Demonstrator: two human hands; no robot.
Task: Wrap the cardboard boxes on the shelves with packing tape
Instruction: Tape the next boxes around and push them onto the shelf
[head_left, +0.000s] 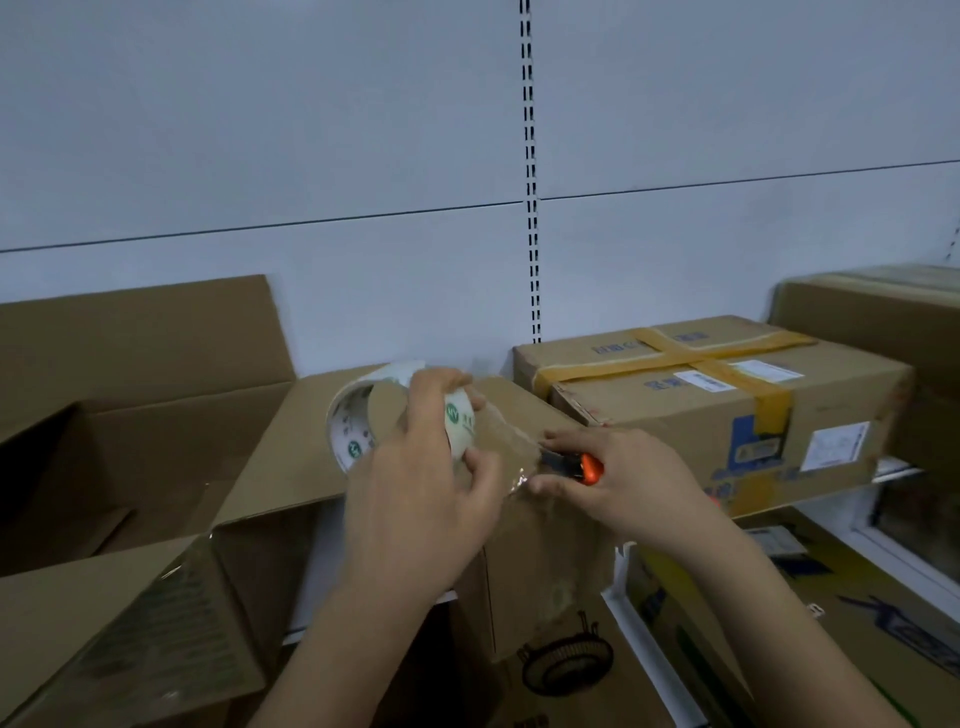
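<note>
My left hand grips a white roll of clear packing tape above a plain cardboard box on the shelf. A strip of clear tape runs from the roll over the box's right top edge and down its side. My right hand holds an orange-and-black utility knife, its tip against the tape strip beside my left thumb. The blade itself is hidden.
A closed box bound with yellow tape stands to the right on the shelf, a bigger box behind it. Open cartons fill the left. More printed cartons lie lower right. The white slotted back wall rises behind.
</note>
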